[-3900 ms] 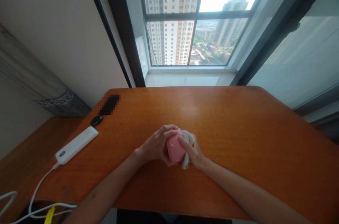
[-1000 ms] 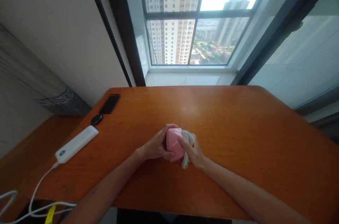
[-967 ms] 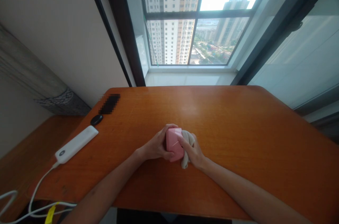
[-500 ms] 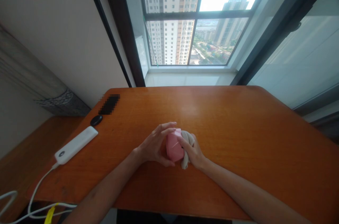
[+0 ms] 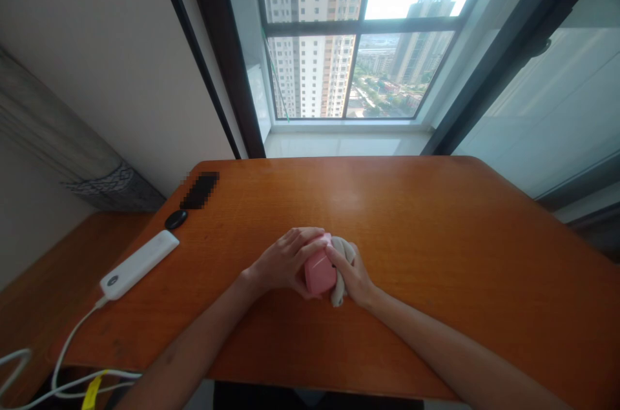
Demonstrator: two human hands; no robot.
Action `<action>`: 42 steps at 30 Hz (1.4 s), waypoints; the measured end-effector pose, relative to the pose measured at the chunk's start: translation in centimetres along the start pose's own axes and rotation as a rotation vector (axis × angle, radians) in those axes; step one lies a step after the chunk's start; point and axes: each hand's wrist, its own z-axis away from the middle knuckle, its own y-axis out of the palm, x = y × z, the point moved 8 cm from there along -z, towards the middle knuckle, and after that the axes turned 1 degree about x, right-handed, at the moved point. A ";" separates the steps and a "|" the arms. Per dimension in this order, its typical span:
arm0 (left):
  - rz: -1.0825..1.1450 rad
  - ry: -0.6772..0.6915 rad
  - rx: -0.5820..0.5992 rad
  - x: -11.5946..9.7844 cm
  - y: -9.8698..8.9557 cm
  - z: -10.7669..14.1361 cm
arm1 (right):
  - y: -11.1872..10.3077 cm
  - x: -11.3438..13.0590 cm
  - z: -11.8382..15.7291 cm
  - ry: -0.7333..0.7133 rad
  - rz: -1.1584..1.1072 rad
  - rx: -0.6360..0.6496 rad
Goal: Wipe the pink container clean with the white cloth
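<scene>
A pink rounded block (image 5: 320, 276) with a thin pale line on its face sits at the middle of the orange wooden table (image 5: 426, 223). Its exact kind is hard to tell. My left hand (image 5: 288, 261) lies against its left side, with the fingers curled over its top. My right hand (image 5: 351, 274) presses a bunched white cloth (image 5: 338, 290) against its right side. The cloth wraps behind the block, and both hands hide much of it.
A white power bank (image 5: 138, 265) with a white cable (image 5: 65, 358) lies at the table's left, and a small black oval object (image 5: 175, 219) lies beyond it. A pixelated dark patch (image 5: 199, 191) is near the far left corner. A large window (image 5: 339, 42) stands beyond the table.
My left fingers, raised off the pink block half a second ago, now lie back over its top. My right hand and the white cloth have stayed in place.
</scene>
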 end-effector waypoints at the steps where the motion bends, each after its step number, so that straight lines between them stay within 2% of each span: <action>1: 0.019 -0.014 -0.006 0.1 0.1 0.0 | 0.0 0.0 0.0 0.003 -0.006 0.001; 8: 0.145 -0.081 -0.034 0.6 0.5 0.0 | 0.2 0.6 0.0 0.003 -0.032 -0.004; 17: 0.202 -0.100 -0.082 0.5 0.0 -0.4 | -0.4 -1.2 0.0 0.009 -0.033 -0.056; 24: 0.240 -0.116 -0.091 0.4 -0.2 -0.6 | -0.1 -0.9 -0.1 -0.011 -0.038 0.003; 29: 0.347 -0.180 -0.105 0.9 0.0 -0.4 | -0.3 -0.1 0.1 -0.004 -0.002 -0.036; 33: 0.438 -0.223 -0.119 1.2 0.2 -0.3 | 0.1 0.4 0.0 -0.007 0.010 0.011; 38: 0.466 -0.277 -0.105 1.3 0.4 -0.5 | -0.7 0.0 0.2 -0.004 0.043 -0.080; 42: 0.510 -0.362 -0.093 1.4 0.4 -0.4 | -0.4 -0.2 0.2 -0.012 0.052 -0.038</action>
